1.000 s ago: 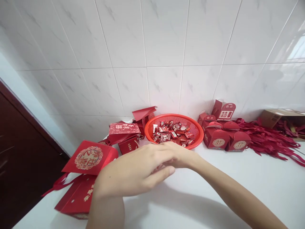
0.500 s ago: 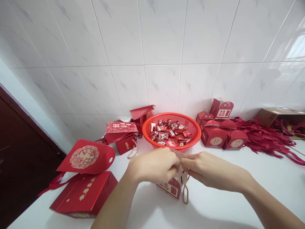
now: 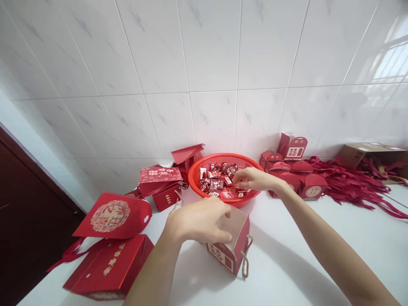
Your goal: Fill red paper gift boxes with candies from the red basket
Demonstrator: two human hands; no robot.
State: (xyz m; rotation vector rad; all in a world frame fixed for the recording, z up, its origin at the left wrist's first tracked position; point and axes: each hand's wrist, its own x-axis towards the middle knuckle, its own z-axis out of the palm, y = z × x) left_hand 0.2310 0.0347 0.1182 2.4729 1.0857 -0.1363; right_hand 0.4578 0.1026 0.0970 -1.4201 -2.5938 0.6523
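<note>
A small red gift box (image 3: pixel 223 256) with a pale inside and a rope loop (image 3: pixel 245 262) at its right end stands on the white table, its top open. My left hand (image 3: pixel 200 221) holds the box at its upper left, thumb along the near edge and index finger apart over the opening; its other fingers are hidden. Farther back, a red plastic basket (image 3: pixel 196 189) contains many wrapped candies (image 3: pixel 216 184). Over the right part of these candies is my right hand (image 3: pixel 253 178), fingers bent loosely downward, with nothing visible in them.
At the left lies a large red box (image 3: pixel 106 265) with its lid flap (image 3: pixel 113 213) raised. More red boxes (image 3: pixel 164 180) stand left of the basket, and several small boxes (image 3: pixel 314 187) right of it. Red ribbons (image 3: pixel 339 182) and a cardboard carton (image 3: pixel 360 155) lie farther right, along the tiled wall.
My right hand has left the box top and moved up into the basket. The flaps I pinched together have parted, so the box's inside shows. My left hand stays at the box.
</note>
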